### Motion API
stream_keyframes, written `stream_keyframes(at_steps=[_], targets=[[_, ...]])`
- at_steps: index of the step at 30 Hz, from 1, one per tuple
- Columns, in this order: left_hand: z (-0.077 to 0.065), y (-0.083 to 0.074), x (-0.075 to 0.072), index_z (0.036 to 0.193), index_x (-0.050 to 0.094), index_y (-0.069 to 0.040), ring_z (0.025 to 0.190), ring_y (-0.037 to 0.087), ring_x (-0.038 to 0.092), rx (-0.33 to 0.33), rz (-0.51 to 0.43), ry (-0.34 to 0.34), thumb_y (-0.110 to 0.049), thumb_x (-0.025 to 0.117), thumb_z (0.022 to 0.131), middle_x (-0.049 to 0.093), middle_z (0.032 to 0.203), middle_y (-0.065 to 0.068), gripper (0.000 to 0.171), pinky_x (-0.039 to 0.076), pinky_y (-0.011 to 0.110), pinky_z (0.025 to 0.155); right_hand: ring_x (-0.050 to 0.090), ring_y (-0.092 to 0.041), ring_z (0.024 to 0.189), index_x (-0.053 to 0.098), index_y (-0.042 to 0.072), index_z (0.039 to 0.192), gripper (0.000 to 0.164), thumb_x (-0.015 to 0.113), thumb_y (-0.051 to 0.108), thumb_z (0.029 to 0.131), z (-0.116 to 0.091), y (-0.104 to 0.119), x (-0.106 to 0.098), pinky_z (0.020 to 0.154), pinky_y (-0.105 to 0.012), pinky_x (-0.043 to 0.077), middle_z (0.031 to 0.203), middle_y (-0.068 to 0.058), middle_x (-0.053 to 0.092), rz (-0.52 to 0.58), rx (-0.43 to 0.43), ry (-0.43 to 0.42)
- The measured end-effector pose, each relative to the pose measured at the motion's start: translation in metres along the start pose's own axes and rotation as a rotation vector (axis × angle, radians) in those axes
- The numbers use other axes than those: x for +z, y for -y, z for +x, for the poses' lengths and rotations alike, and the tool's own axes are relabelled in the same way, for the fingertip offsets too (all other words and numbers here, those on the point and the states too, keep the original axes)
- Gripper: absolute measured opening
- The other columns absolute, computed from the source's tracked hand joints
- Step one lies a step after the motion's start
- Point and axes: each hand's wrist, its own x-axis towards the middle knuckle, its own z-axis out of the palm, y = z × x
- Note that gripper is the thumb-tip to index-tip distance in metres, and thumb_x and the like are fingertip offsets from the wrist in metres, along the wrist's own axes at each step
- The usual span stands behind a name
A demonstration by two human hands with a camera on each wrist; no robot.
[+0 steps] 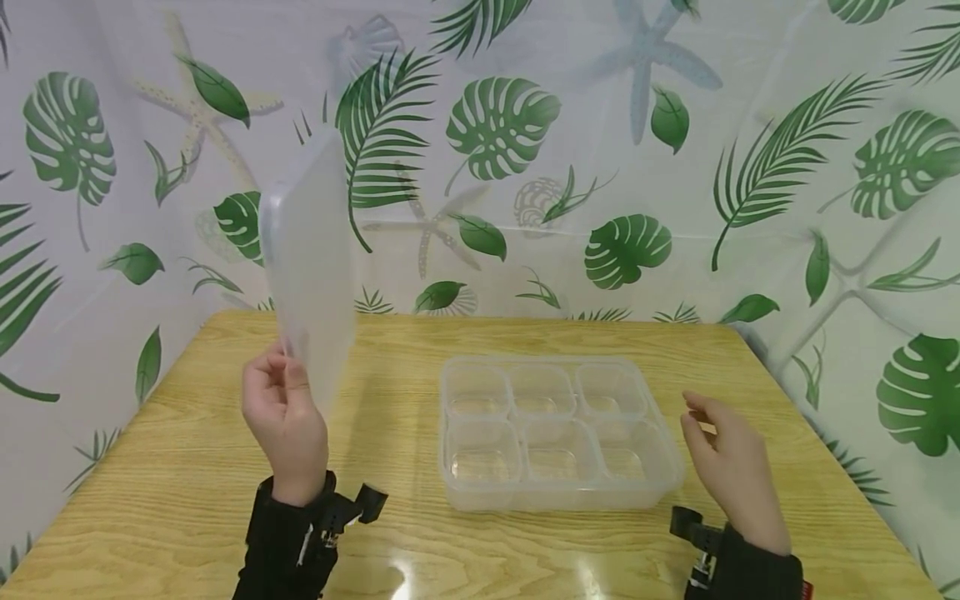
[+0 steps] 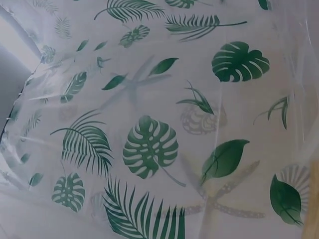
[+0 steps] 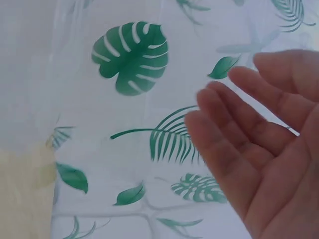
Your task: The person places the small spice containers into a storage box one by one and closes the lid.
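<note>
My left hand (image 1: 288, 408) grips the lower edge of a translucent plastic lid (image 1: 311, 258), raised nearly upright above the left part of the table. On the tabletop to its right stands a clear plastic storage box (image 1: 558, 495) with several square compartments, uncovered at the top. Just beyond the box's right side hovers my right hand (image 1: 735, 467), its fingers loosely bent and nothing in them. The right wrist view shows that same hand (image 3: 264, 134) with relaxed fingers and the palm visible. Neither the left hand nor the box can be made out in the left wrist view.
A wood-grain table (image 1: 390, 542) lies under both hands. Behind it and along its sides hangs a white cloth (image 1: 570, 50) printed with green leaves and starfish. Black wrist mounts with small cameras (image 1: 371, 502) sit on both forearms.
</note>
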Motion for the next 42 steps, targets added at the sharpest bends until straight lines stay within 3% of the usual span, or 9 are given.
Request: stream_keyframes(at_steps=[3,6,9,12,16,25,30,35,42], targets=[[-0.004,-0.008,0.002,0.079,0.043,-0.006,0.100,0.023,0.054,0.016,-0.061,-0.013,-0.004,0.049,0.090,0.053,0.100,0.010,0.012,0.043,0.024,0.078,0.050,-0.033,0.096,0.052,-0.008,0.116,0.029,0.047,0.007,0.091,0.000,0.012,0.002,0.075,-0.044,0.045,0.108,-0.023,0.053,0.018,-0.071,-0.124],[-0.008,-0.014,0.006,0.081,0.044,-0.005,0.086,0.017,0.055,0.020,-0.125,-0.004,-0.005,0.050,0.089,0.051,0.090,0.007,0.010,0.044,0.023,0.071,0.052,-0.029,0.093,0.057,-0.006,0.111,0.025,0.051,0.005,0.089,0.001,0.023,0.003,0.076,-0.025,0.047,0.103,-0.019,0.056,0.031,-0.108,-0.210],[-0.013,-0.020,0.009,0.082,0.045,-0.006,0.078,0.014,0.051,0.003,-0.206,0.025,-0.008,0.051,0.089,0.049,0.084,0.006,0.010,0.042,0.023,0.066,0.053,-0.019,0.090,0.060,-0.004,0.107,0.022,0.054,0.003,0.087,0.001,0.033,0.005,0.073,-0.006,0.039,0.099,-0.015,0.058,0.050,-0.120,-0.277],[-0.018,-0.026,0.012,0.082,0.045,-0.006,0.079,0.014,0.052,-0.023,-0.297,0.052,-0.009,0.051,0.089,0.051,0.084,0.005,0.010,0.043,0.023,0.067,0.050,-0.004,0.087,0.061,-0.004,0.103,0.020,0.057,-0.001,0.084,0.001,0.041,0.007,0.072,-0.001,0.035,0.097,-0.014,0.059,0.092,-0.151,-0.313],[-0.024,-0.032,0.016,0.082,0.045,-0.005,0.078,0.013,0.051,-0.070,-0.402,0.072,-0.010,0.051,0.089,0.050,0.081,0.004,0.010,0.043,0.023,0.067,0.045,0.007,0.088,0.062,-0.004,0.102,0.020,0.058,-0.003,0.082,0.002,0.052,0.012,0.072,-0.003,0.037,0.096,-0.014,0.060,0.153,-0.239,-0.267],[-0.035,-0.042,0.019,0.087,0.048,-0.003,0.100,0.022,0.054,-0.103,-0.636,0.164,-0.008,0.046,0.090,0.058,0.107,0.015,0.006,0.042,0.033,0.087,0.052,0.003,0.088,0.063,-0.001,0.103,0.023,0.059,-0.005,0.081,0.005,0.081,0.027,0.071,-0.008,0.042,0.097,-0.011,0.062,0.276,-0.362,-0.144],[-0.043,-0.046,0.023,0.096,0.051,-0.002,0.110,0.028,0.046,-0.103,-0.787,0.228,-0.005,0.037,0.093,0.055,0.112,0.015,0.014,0.039,0.039,0.090,0.058,-0.002,0.081,0.064,0.001,0.103,0.020,0.059,0.004,0.084,0.005,0.092,0.034,0.068,-0.012,0.045,0.097,-0.008,0.064,0.232,-0.349,-0.071],[-0.049,-0.049,0.025,0.110,0.049,0.002,0.116,0.029,0.041,-0.092,-0.880,0.256,-0.007,0.033,0.094,0.052,0.115,0.015,0.025,0.036,0.041,0.093,0.059,-0.005,0.081,0.065,0.000,0.102,0.020,0.058,0.006,0.085,0.004,0.101,0.043,0.065,-0.020,0.048,0.097,-0.007,0.065,0.230,-0.330,-0.020],[-0.053,-0.049,0.027,0.117,0.045,0.005,0.118,0.028,0.038,-0.083,-0.941,0.283,-0.008,0.029,0.094,0.050,0.119,0.015,0.030,0.031,0.044,0.096,0.060,-0.005,0.083,0.058,-0.005,0.113,0.028,0.055,0.001,0.086,0.004,0.109,0.055,0.065,-0.016,0.048,0.095,-0.010,0.065,0.379,-0.379,0.034]])
